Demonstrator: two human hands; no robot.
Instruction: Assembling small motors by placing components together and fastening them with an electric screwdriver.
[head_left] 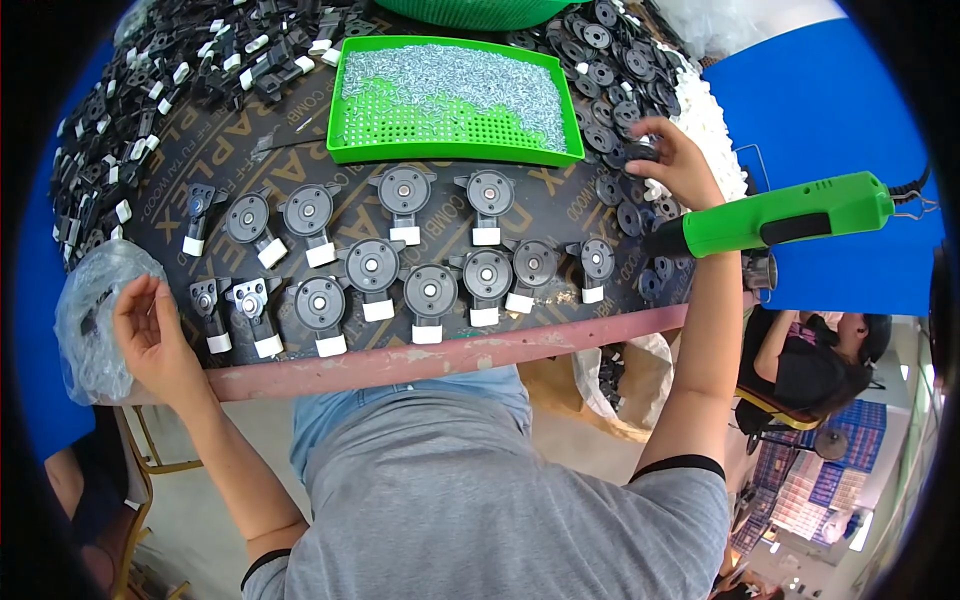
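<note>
A black disc point(641, 152) sits between the thumb and fingertips of the right hand point(683, 172), at the right of the table beside the tray. It looks like smooth, dark plastic, round but foreshortened, so its outline runs longest from left to right (which way its face points, I cannot tell). The right hand is pinched narrow around it.

Just beneath and beyond lie many loose black discs point(630, 62), ring-shaped, overlapping, and next to them a bank of small white pieces point(705, 125). A green screwdriver point(800, 215) with a black nose stretches across the right forearm in the view, nose to the left.

Nearer the middle, black assemblies point(404, 192) lie in two rows, round discs on short stems ending in glossy white blocks; their long axes run roughly toward the person, white ends nearest (three at the left have narrow bracket tops). Beyond them stands a perforated green tray point(450, 155) of silvery metal screws point(450, 68).

The left hand point(155, 335) is loosely curled beside a crinkled, clear plastic bag point(90, 330); whether it holds anything, I cannot tell. A scuffed pink edge point(450, 357) borders the patterned dark table point(285, 165).
</note>
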